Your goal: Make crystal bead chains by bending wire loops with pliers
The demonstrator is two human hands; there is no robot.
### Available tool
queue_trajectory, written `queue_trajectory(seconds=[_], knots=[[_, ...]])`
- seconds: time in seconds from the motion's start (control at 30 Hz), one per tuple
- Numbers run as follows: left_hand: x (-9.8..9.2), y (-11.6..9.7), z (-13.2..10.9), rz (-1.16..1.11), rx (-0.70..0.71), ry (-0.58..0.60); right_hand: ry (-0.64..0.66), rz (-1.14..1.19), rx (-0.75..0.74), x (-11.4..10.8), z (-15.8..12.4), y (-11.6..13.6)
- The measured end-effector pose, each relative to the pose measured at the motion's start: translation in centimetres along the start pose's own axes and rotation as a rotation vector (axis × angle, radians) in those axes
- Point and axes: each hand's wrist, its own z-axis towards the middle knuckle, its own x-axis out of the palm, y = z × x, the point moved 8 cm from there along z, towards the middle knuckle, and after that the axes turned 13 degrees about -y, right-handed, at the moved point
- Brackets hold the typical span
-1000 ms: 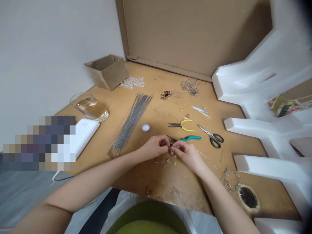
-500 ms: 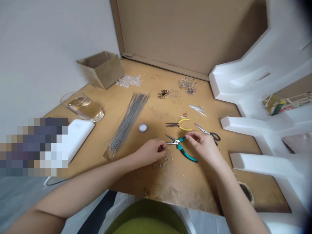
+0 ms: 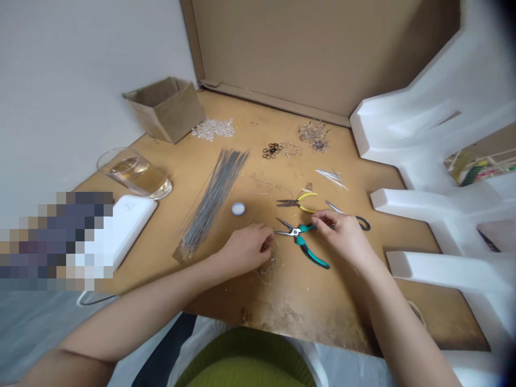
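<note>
My left hand [image 3: 250,247] is closed in a pinch, with a thin looped wire [image 3: 266,266] with small bits on it hanging just below the fingers. Teal-handled pliers [image 3: 296,233] lie on the table between my hands with jaws parted, their tips close to my left fingers. My right hand [image 3: 342,234] is also pinched, its fingertips beside the end of the upper teal handle; what they hold, if anything, is too small to make out. Yellow-handled pliers [image 3: 296,202] lie just beyond, and scissors [image 3: 363,222] are partly hidden behind my right hand.
A bundle of thin grey wires [image 3: 215,201] lies left of centre, near a small round blue-rimmed lid [image 3: 238,208]. Behind are clear beads [image 3: 213,129], a cardboard box [image 3: 165,110], black rings [image 3: 272,151] and metal findings [image 3: 314,134]. A tilted-looking glass [image 3: 135,172] and white foam [image 3: 407,199] flank the table.
My right hand has moved slightly right, partly along with a small shift of the whole view. My left hand stays pinched in nearly the same place.
</note>
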Motion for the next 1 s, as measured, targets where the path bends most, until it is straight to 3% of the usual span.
queue_trajectory(seconds=[0.43,0.63,0.77,0.9,1.0], knots=[[-0.7,0.7,0.1,-0.075,-0.006,0.027,0.048,-0.086,-0.089,0.2,-1.8,2.4],[-1.8,0.6,0.3,-0.026,-0.004,-0.030,-0.034,-0.147,-0.020,-3.1,0.4,0.1],[-2.9,0.7,0.4,-0.090,-0.059,-0.133,-0.120,-0.406,0.017,-5.5,2.7,-2.0],[-3.9,0.8,0.4,-0.156,-0.050,-0.263,0.090,-0.569,-0.052,-3.1,4.3,-2.9],[-4.3,1.2,0.5,-0.216,-0.064,-0.340,0.138,-0.652,-0.071,-1.2,5.6,-2.5]])
